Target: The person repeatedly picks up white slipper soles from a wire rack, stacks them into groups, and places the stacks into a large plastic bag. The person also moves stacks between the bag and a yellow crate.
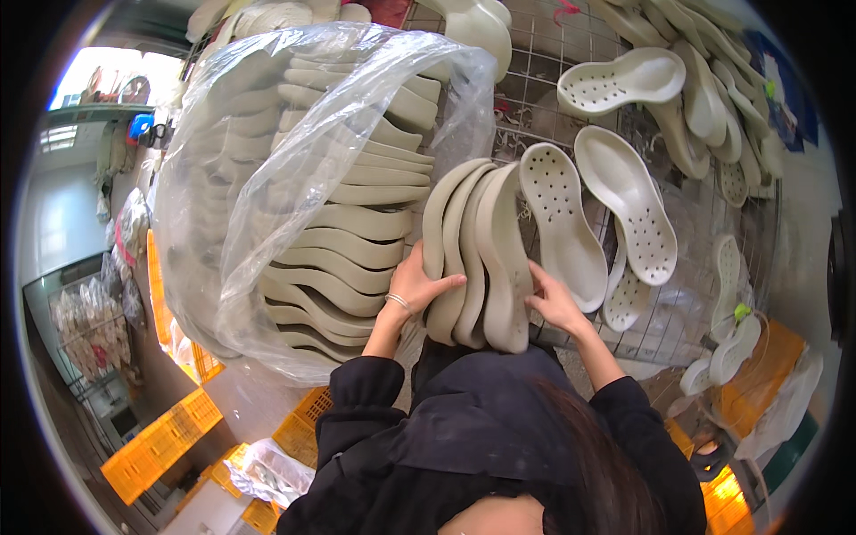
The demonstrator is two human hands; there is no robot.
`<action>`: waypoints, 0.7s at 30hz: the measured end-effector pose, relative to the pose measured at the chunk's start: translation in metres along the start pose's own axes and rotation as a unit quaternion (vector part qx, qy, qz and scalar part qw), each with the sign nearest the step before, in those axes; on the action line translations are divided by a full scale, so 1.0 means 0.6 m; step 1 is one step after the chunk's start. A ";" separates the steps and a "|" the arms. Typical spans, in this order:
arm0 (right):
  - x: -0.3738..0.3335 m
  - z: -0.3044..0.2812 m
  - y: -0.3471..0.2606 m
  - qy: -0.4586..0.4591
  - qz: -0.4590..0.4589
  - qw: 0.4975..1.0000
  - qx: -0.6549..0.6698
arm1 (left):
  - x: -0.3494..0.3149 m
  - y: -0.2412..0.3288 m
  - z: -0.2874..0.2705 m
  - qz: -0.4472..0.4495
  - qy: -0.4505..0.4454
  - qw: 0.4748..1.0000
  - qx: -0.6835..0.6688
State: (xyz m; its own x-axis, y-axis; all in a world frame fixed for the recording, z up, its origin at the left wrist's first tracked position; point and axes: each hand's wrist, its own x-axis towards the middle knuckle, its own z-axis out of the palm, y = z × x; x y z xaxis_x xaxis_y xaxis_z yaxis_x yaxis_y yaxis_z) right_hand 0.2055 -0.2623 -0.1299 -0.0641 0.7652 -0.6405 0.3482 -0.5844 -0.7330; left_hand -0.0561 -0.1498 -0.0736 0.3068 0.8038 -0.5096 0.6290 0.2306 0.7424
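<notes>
Between my two hands stands a short row of grey-beige shoe soles [504, 259], on edge and pressed side by side. My left hand [419, 283], with a bracelet at the wrist, is closed against the row's left side, its thumb lying across the edges. On the right side, the fingers of my right hand [553, 299] press against the outermost sole. Left of the row, a large clear plastic bag [259, 196] lies open with many stacked soles [357, 236] inside. Just right of my right hand lie a loose perforated sole [563, 223] and another one [629, 201].
A wire mesh rack [544, 53] carries the soles. More soles are heaped at the far right [713, 98], and one lies across [624, 82] near them. Yellow crates [160, 441] stand on the floor at the lower left. An orange panel [758, 379] is at the right.
</notes>
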 end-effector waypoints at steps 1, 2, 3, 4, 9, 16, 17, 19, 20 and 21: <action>-0.012 0.010 -0.001 0.006 -0.024 0.999 0.031 | 0.001 -0.007 -0.002 -0.006 -0.010 1.000 0.014; -0.015 0.019 -0.001 0.020 -0.013 0.999 0.047 | 0.002 -0.011 -0.002 0.018 -0.011 0.999 0.035; -0.024 0.032 -0.001 0.020 0.025 0.998 0.061 | 0.004 -0.015 0.001 -0.009 -0.009 0.999 0.041; -0.024 0.035 0.001 0.070 0.013 0.997 0.032 | 0.004 -0.017 0.003 -0.020 -0.019 0.999 0.038; -0.032 0.016 -0.011 0.191 -0.047 0.977 -0.084 | -0.005 -0.024 0.027 -0.036 -0.068 0.997 0.017; -0.045 0.045 -0.112 0.304 -0.158 0.928 -0.144 | -0.017 -0.041 0.061 0.018 -0.028 0.997 -0.065; -0.038 0.060 -0.123 0.304 -0.187 0.918 -0.174 | -0.016 -0.042 0.064 0.014 -0.022 0.998 -0.055; -0.022 0.086 -0.134 0.324 -0.188 0.914 -0.157 | -0.011 -0.045 0.066 0.023 -0.016 0.999 -0.040; -0.015 0.094 -0.135 0.314 -0.206 0.913 -0.158 | -0.009 -0.047 0.066 0.022 -0.020 0.999 -0.044; -0.009 0.100 -0.133 0.323 -0.200 0.915 -0.135 | -0.007 -0.048 0.067 0.023 -0.022 0.998 -0.049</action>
State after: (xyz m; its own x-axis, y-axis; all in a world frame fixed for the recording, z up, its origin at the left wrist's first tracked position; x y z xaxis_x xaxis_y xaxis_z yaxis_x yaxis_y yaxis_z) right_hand 0.1217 -0.2362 -0.0816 0.2991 0.9542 -0.0009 0.6410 -0.2016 -0.7406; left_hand -0.0469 -0.1816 -0.1105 0.3660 0.7901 -0.4917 0.5413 0.2490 0.8031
